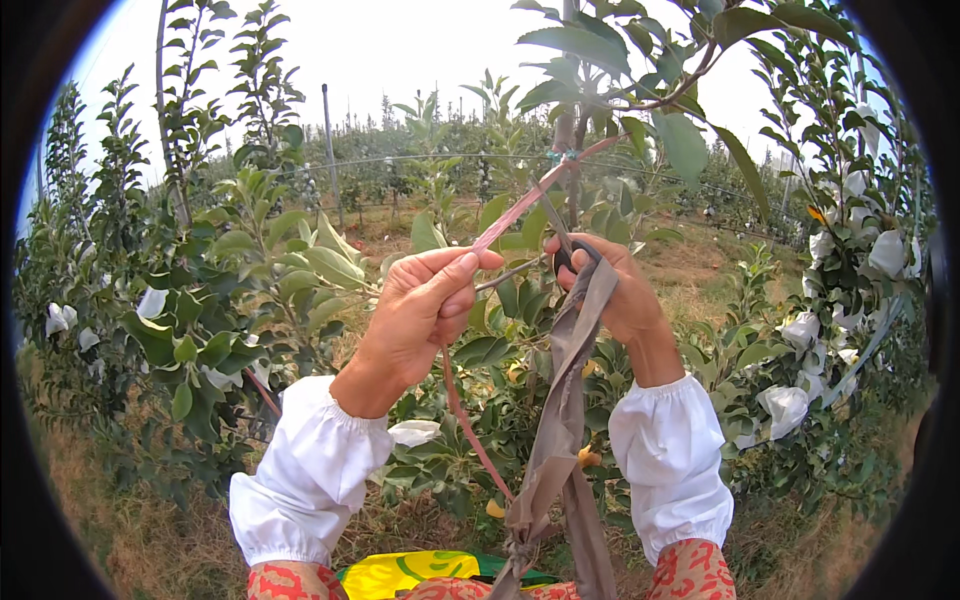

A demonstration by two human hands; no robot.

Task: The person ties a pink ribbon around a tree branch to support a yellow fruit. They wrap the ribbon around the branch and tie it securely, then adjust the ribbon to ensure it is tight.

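Note:
My left hand pinches a pink fabric strip, pulled taut up to the trunk and a branch beside a wire; its loose tail hangs below the hand. In my right hand is a pair of scissors with dark handles, the blades pointing up and left, close by the strip. A grey-brown cloth strip is looped at the scissors' handles and hangs down to a knot near my body. Whether the blades touch the pink strip I cannot tell.
A trellis wire crosses behind the hands. A leafy branch reaches over at the upper right. Apple trees with white bags on the fruit stand at both sides. A yellow and green cloth or bag lies low in front of me.

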